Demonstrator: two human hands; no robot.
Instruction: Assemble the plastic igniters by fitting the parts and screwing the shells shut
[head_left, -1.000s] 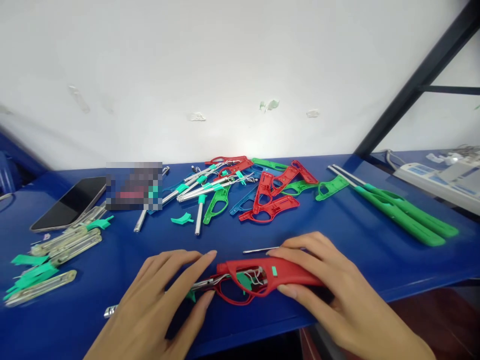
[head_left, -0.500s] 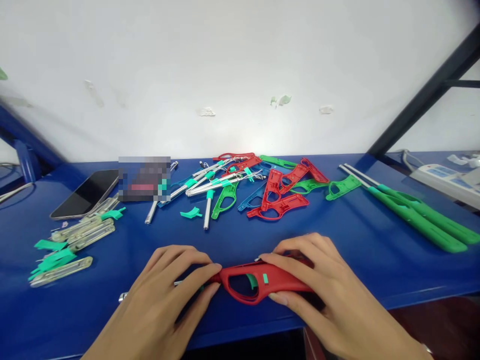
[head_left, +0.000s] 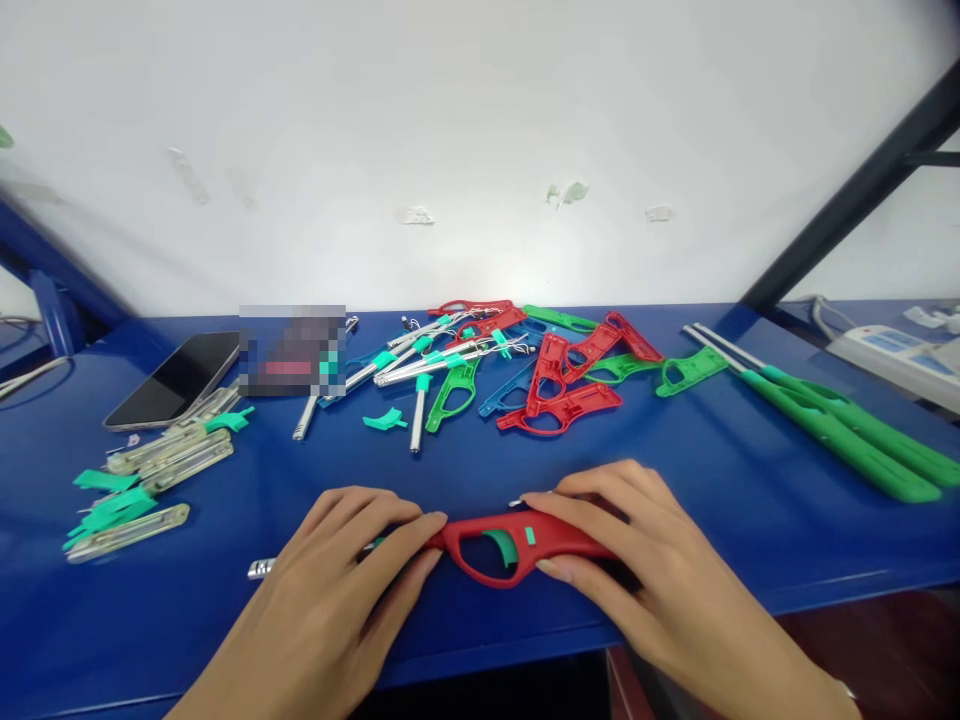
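A red lighter-like handle [head_left: 551,537] lies level between my hands near the table's front edge, with a green trigger [head_left: 501,548] inside its loop. My left hand [head_left: 341,585] pinches its narrow left end, and a metal tube [head_left: 260,569] shows beyond that hand. Over the handle's right part is my right hand [head_left: 645,560], with thumb below and fingers above. A small metal piece [head_left: 516,502] sticks out by the right index fingertip. Behind lie red half-shells [head_left: 564,408], a green half-shell [head_left: 452,395] and several metal tubes with green collars [head_left: 417,418].
On the left are a black phone [head_left: 176,378], clear lighter bodies [head_left: 131,532] and green triggers [head_left: 116,510]. Two green lighters [head_left: 847,432] lie at the right of the blue table [head_left: 300,655]. A white device [head_left: 900,355] is at the far right.
The red handle has tilted and moved slightly up, and its edges look closer together. More of its green trigger shows. Both hands keep their hold, and the view has shifted a little.
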